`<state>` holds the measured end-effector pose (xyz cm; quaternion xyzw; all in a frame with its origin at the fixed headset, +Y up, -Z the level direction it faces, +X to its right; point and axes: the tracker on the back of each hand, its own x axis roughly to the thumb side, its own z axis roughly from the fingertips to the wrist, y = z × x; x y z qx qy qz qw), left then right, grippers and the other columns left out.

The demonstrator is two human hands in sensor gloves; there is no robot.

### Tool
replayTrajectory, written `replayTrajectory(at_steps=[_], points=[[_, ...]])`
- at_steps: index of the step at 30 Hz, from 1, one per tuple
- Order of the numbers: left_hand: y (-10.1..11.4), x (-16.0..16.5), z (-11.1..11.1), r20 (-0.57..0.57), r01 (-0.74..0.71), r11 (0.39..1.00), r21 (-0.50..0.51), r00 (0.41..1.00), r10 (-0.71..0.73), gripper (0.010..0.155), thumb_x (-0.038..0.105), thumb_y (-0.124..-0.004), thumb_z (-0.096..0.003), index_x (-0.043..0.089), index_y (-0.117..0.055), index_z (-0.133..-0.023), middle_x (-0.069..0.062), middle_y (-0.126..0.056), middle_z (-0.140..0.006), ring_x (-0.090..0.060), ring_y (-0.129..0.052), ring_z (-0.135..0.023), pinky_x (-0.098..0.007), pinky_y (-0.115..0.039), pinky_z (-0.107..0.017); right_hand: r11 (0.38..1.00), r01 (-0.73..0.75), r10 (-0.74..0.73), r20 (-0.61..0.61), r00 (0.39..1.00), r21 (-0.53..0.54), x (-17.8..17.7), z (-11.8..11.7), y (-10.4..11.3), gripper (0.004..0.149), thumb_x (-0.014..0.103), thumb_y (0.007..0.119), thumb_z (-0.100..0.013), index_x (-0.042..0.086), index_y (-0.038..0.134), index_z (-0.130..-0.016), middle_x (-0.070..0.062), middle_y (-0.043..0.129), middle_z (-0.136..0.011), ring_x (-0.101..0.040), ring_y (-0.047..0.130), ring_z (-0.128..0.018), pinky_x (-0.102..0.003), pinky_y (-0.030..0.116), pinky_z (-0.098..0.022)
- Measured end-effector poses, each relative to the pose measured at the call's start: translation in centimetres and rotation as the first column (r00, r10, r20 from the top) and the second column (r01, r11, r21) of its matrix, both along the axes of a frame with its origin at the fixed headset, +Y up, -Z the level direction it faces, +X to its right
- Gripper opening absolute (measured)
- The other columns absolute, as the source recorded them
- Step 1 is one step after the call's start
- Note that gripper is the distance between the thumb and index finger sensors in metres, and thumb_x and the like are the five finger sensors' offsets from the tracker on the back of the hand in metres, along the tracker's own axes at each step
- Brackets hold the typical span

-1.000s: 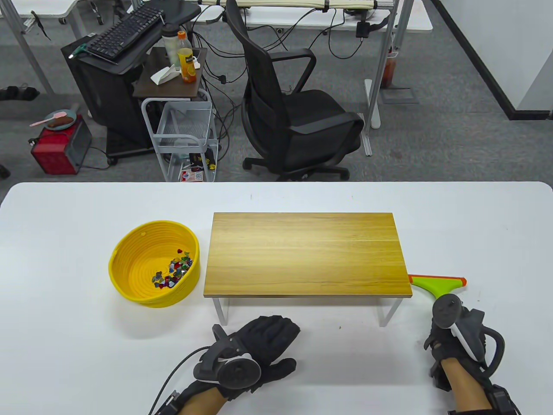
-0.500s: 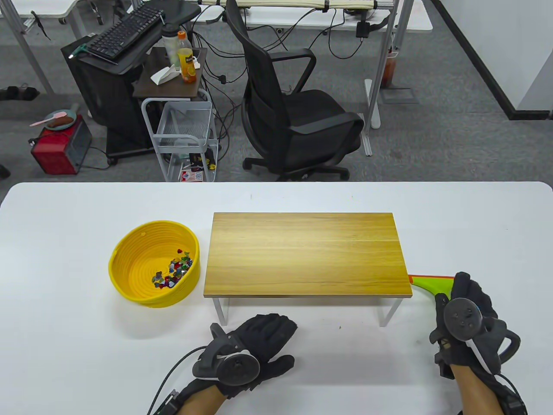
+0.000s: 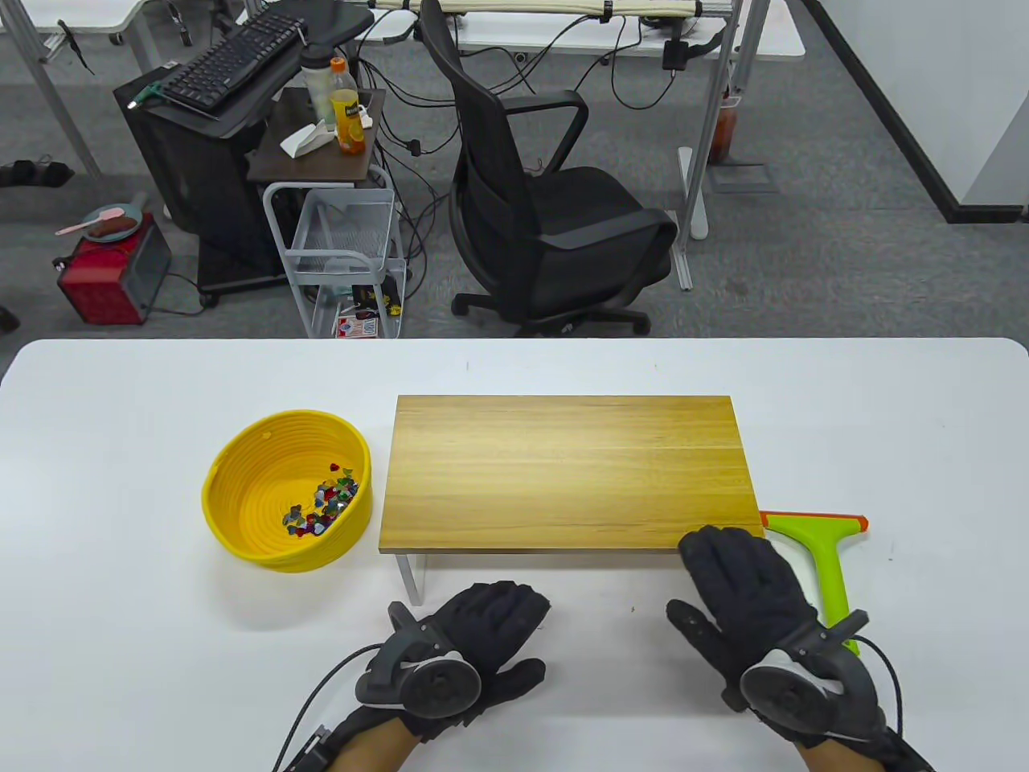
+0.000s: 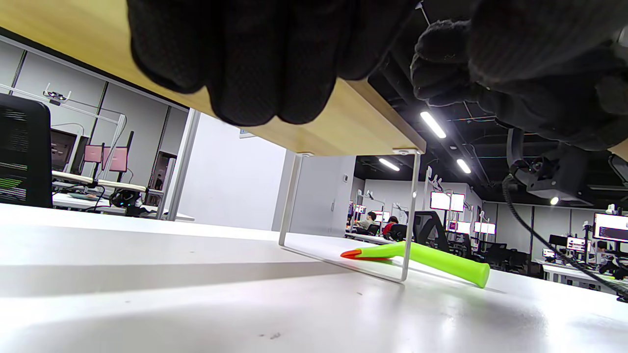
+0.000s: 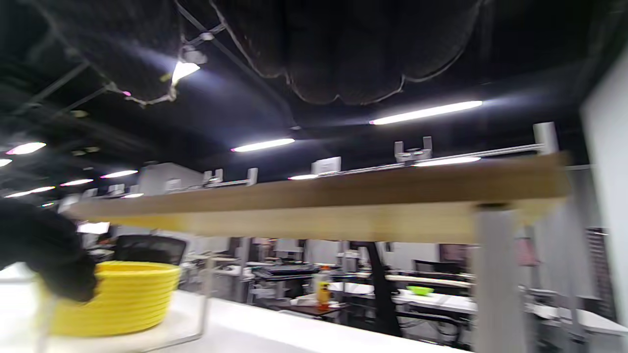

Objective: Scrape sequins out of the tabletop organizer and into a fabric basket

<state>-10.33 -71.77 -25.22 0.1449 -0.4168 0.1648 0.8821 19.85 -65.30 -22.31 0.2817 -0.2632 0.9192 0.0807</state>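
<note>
Sequins (image 3: 321, 505) heaped in one basket (image 3: 241, 515); one scraper (image 3: 828, 555); two hands flat, empty.

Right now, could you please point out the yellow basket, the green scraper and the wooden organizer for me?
yellow basket (image 3: 241, 474): table view, bare inner wall on its left side.
green scraper (image 3: 833, 567): table view, middle of the handle.
wooden organizer (image 3: 571, 470): table view, centre of the wooden top.

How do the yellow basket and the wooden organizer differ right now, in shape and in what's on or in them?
The yellow basket is round and sits directly on the table; the wooden organizer is a flat rectangle raised on thin white legs. The basket holds the sequins; the organizer's top shows none. The organizer covers more of the table than the basket. Both stand on the white table, side by side.
</note>
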Motion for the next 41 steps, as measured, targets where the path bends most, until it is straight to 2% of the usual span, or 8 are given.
replayTrajectory(at_steps=[5, 9, 13, 23, 41], points=[[-0.1, 0.0, 0.1, 0.003, 0.002, 1.0, 0.007, 1.0, -0.002, 0.072, 0.064, -0.075, -0.041, 0.017, -0.068, -0.095, -0.014, -0.085, -0.094, -0.039, -0.091, -0.08, -0.056, -0.077, -0.062, 0.999, -0.039, 0.035, -0.132, 0.991, -0.024, -2.0, -0.2, -1.7, 0.071, 0.061, 0.079, -0.053, 0.015, 0.064, -0.106, -0.015, 0.072, -0.107, -0.042, 0.078, -0.094, -0.057, 0.064, -0.074], [-0.1, 0.0, 0.1, 0.005, 0.011, 1.0, 0.009, 1.0, -0.011, 0.073, 0.065, -0.075, -0.041, 0.017, -0.068, -0.095, -0.014, -0.085, -0.094, -0.039, -0.091, -0.08, -0.056, -0.076, -0.063, 0.997, -0.051, 0.041, -0.171, 0.984, -0.053, -2.7, -0.3, -3.1, 0.074, 0.065, 0.078, -0.052, 0.015, 0.066, -0.105, -0.015, 0.075, -0.106, -0.041, 0.081, -0.092, -0.057, 0.067, -0.073], [-0.1, -0.1, 0.2, 0.007, 0.015, 1.0, 0.006, 1.0, -0.015, 0.073, 0.065, -0.075, -0.0409, 0.017, -0.068, -0.095, -0.014, -0.084, -0.095, -0.04, -0.09, -0.08, -0.056, -0.076, -0.063, 0.996, -0.069, 0.057, -0.177, 0.983, -0.064, -3.1, -0.4, -3.9, 0.076, 0.068, 0.077, -0.051, 0.016, 0.066, -0.105, -0.015, 0.077, -0.105, -0.041, 0.083, -0.091, -0.056, 0.07, -0.071], [-0.4, 0.1, 0.2, 0.012, 0.036, 0.999, 0.003, 0.999, -0.037, 0.073, 0.065, -0.076, -0.0408, 0.017, -0.068, -0.095, -0.014, -0.084, -0.095, -0.039, -0.09, -0.081, -0.057, -0.075, -0.063, 0.992, -0.046, 0.025, -0.168, 0.985, -0.118, -2.9, -1.0, -5.4, 0.076, 0.068, 0.077, -0.051, 0.015, 0.067, -0.104, -0.015, 0.079, -0.104, -0.041, 0.086, -0.089, -0.055, 0.073, -0.069], [-1.0, 0.6, 0.2, 0.018, 0.05, 0.999, -0.013, 0.999, -0.05, 0.074, 0.066, -0.076, -0.0403, 0.017, -0.068, -0.096, -0.014, -0.084, -0.096, -0.039, -0.089, -0.082, -0.057, -0.074, -0.064, 0.981, 0.015, -0.048, -0.164, 0.985, -0.195, -2.2, -1.8, -6.5, 0.069, 0.066, 0.072, -0.052, 0.015, 0.074, -0.099, -0.014, 0.088, -0.096, -0.038, 0.094, -0.081, -0.053, 0.08, -0.063]])
